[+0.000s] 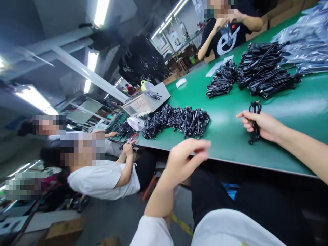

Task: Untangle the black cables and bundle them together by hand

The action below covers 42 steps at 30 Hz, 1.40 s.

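Note:
My right hand (pixel 263 125) rests on the green table (pixel 230 130) and is closed round a coiled black cable bundle (pixel 255 108), whose ends stick out above and below the fingers. My left hand (pixel 186 160) hovers at the table's near edge, blurred by motion, fingers loosely curled with nothing visible in them. A long heap of black cable bundles (pixel 176 120) lies just beyond my left hand.
Larger piles of black cables (pixel 266 70) and bagged cables (pixel 307 37) lie at the far right. A white machine (pixel 139 104) stands at the table's left end. A person in a black shirt (pixel 225 34) works opposite; people in white shirts (pixel 102 177) sit to my left.

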Tool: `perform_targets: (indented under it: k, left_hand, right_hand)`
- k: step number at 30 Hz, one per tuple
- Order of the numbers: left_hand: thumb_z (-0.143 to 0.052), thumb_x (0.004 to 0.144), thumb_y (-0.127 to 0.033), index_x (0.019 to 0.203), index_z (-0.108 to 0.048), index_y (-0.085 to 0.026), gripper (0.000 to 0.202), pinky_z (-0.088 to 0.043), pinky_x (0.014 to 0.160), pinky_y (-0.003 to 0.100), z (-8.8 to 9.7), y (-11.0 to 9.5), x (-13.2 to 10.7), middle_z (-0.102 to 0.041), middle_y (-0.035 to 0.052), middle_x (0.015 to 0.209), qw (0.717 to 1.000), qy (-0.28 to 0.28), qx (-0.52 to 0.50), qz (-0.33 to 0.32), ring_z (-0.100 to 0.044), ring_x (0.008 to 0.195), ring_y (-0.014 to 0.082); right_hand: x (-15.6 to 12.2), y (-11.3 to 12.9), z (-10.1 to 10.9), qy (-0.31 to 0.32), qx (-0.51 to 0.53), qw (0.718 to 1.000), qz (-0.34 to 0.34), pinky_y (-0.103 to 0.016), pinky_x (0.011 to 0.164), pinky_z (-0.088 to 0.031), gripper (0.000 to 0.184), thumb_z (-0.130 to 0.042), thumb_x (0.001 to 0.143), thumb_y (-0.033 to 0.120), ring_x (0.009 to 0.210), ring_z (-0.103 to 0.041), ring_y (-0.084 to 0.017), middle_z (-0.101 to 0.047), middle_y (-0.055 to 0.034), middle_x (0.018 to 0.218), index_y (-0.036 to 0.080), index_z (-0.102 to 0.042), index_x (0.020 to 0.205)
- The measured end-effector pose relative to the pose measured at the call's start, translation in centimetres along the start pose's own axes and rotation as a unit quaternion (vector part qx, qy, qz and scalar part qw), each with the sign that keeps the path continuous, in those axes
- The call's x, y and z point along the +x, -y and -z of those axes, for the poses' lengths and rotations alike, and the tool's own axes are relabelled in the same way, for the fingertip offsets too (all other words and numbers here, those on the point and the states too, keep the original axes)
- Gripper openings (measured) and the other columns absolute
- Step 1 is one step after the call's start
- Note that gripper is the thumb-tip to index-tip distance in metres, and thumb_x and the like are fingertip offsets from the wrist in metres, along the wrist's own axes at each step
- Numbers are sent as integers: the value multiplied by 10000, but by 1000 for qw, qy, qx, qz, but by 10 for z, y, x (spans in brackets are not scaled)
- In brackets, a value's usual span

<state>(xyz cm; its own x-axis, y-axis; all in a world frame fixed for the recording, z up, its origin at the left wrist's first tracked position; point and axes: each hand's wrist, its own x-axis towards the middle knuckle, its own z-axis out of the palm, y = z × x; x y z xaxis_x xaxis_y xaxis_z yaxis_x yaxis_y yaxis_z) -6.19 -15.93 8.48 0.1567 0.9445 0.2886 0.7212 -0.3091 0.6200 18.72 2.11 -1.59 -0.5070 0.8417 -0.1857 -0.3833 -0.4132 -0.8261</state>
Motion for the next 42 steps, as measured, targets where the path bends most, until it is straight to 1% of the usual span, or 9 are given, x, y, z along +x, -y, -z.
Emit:
perform_targets:
  k: [4, 8, 12, 14, 19, 23, 28, 34, 42]
  left_hand:
    - [-591, 947, -330, 1347, -559, -136, 446, -423, 1031, 446, -53, 74, 75, -654, 179, 1208, 974, -6, 215, 76, -569, 1146, 300]
    - [-556, 925, -168, 1329, -549, -44, 422, -369, 1059, 503, -79, 113, 107, -660, 221, 1142, 971, 30, 198, 134, -534, 1181, 341]
    - [-535, 955, -262, 1254, -568, -152, 321, -481, 917, 376, -77, 95, 109, -698, 101, 1003, 986, 69, 86, 126, -635, 970, 230]
    - [-549, 956, -321, 1221, -538, -179, 300, -501, 857, 314, -79, 78, 116, -695, 72, 1005, 983, 86, -111, 119, -658, 919, 186]
    - [-723, 849, -320, 1093, -541, -207, 325, -494, 878, 304, -102, 58, 147, -697, 37, 952, 840, 152, -510, 109, -660, 881, 161]
    - [-781, 808, -332, 1096, -615, -193, 361, -462, 926, 294, -112, 71, 158, -682, 41, 1000, 832, 126, -524, 128, -627, 943, 156]
    - [-818, 761, -384, 878, -625, -169, 312, -425, 785, 230, -109, 85, 151, -611, -8, 861, 831, 38, -530, 164, -538, 794, 99]
    - [-867, 676, -416, 783, -562, -159, 413, -369, 686, 227, -109, 75, 149, -475, -55, 700, 823, 53, -509, 247, -422, 679, 81]
    - [-881, 653, -380, 819, -635, -143, 380, -421, 776, 256, -114, 79, 151, -603, -10, 802, 796, 65, -545, 254, -523, 764, 108]
  right_hand:
    - [3, -11, -4, -2, -44, 998, -36, -202, 401, -408, 266, -756, 836, 407, 516, -479, -85, -521, 6, 694, 154, -730, 915]
    - [5, -12, -5, -23, -49, 998, -35, -182, 421, -413, 240, -741, 855, 404, 520, -471, -73, -506, 21, 691, 168, -736, 896]
    - [7, -15, -11, -42, -54, 997, -29, -198, 586, -536, 194, -759, 844, 347, 655, -617, -111, -649, -34, 782, 162, -767, 901]
    - [7, -17, -15, -37, -36, 998, -39, -247, 800, -575, 187, -749, 857, 323, 851, -690, -160, -724, -77, 938, 169, -776, 960]
    - [1, -9, -17, 24, -1, 998, -59, -330, 904, -541, 302, -698, 897, 472, 875, -701, -179, -745, -64, 949, 185, -730, 986]
    - [-2, 1, -15, -2, -59, 995, -79, -294, 671, -515, 466, -639, 889, 610, 587, -569, -117, -615, 4, 659, 165, -619, 749]
    - [-3, -4, -18, -48, -156, 980, -111, -285, 608, -453, 477, -601, 893, 648, 544, -520, -118, -553, 45, 589, 175, -643, 931]
    - [-5, -11, -24, -66, -284, 949, -121, -303, 606, -423, 451, -606, 874, 636, 550, -580, -159, -592, 36, 554, 191, -609, 948]
    - [-9, -3, -30, -93, -313, 939, -111, -321, 632, -461, 422, -660, 835, 607, 596, -612, -182, -608, 19, 601, 196, -612, 919]
